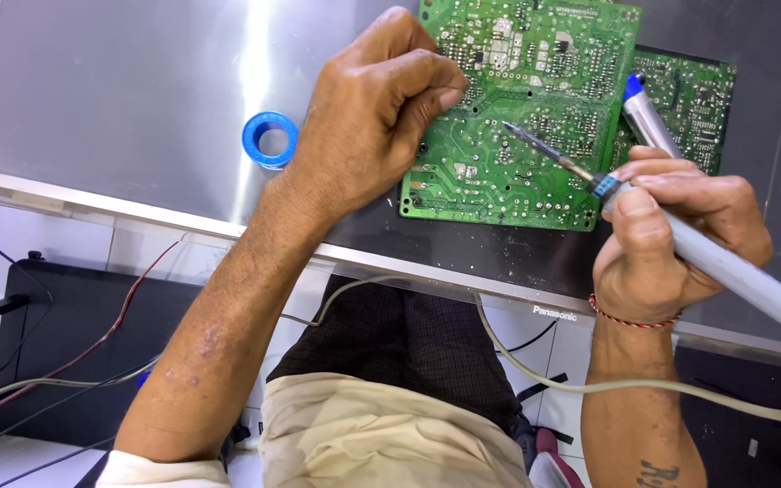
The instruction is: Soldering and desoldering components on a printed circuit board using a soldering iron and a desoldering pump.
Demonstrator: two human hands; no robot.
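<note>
Head camera looks straight down on a green circuit board lying solder side up on a dark flat panel that serves as the desk. The right hand is closed around the grey handle of a soldering iron, whose thin tip rests on or just above the middle of the board; which of the two I cannot tell. The left hand is curled into a loose fist at the board's left edge, fingers bent in and resting on it, and whether they pinch a strand of solder is too small to make out. A second green board lies partly under the first, a blue-capped grey tool leans beside the right hand, and a blue reel sits on the panel, well apart from the left wrist. The main risk, as I judge it, is the hot tip sliding across the crowded pads and bridging neighbours, should the board shift under the left hand's light hold. The left fingertips lie near the tip and could be burnt. The iron's pale cord trails over the lap and could snag, jerking the handle. Lingering heat could also lift a pad.
</note>
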